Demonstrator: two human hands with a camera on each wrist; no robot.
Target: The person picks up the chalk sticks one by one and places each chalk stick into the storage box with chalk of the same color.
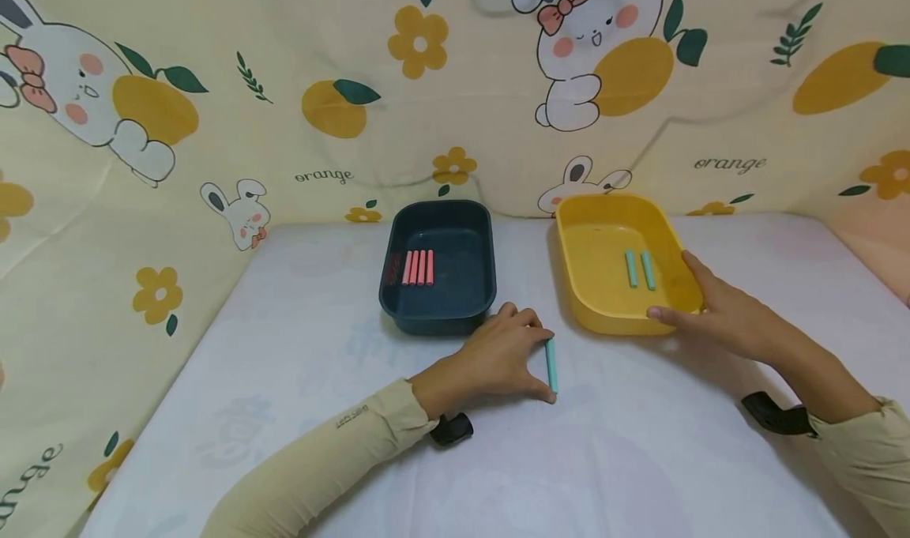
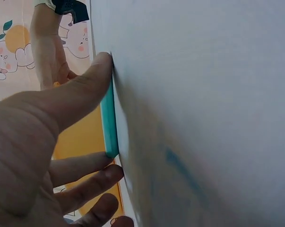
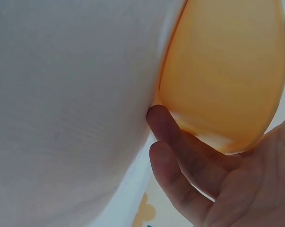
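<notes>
Between the thumb and a fingertip of my left hand [image 1: 498, 358], a teal chalk stick [image 1: 551, 366] is pinched by its two ends. In the left wrist view the same chalk [image 2: 109, 125] runs from thumb to finger, close over the white cloth. My right hand [image 1: 739, 317] grips the near right corner of a yellow tray [image 1: 597, 285], thumb at the front rim and fingers along the right side. Two teal chalk sticks [image 1: 630, 269] lie inside that tray. From below, the right wrist view shows curled fingers [image 3: 194, 161] against the tray's wall.
A dark blue tray [image 1: 462, 301] stands left of the yellow one, behind my left hand. Several pink chalk sticks [image 1: 419, 268] lie side by side in it. White cloth [image 1: 284, 411] covers the table, and a printed curtain [image 1: 483, 111] hangs behind the trays.
</notes>
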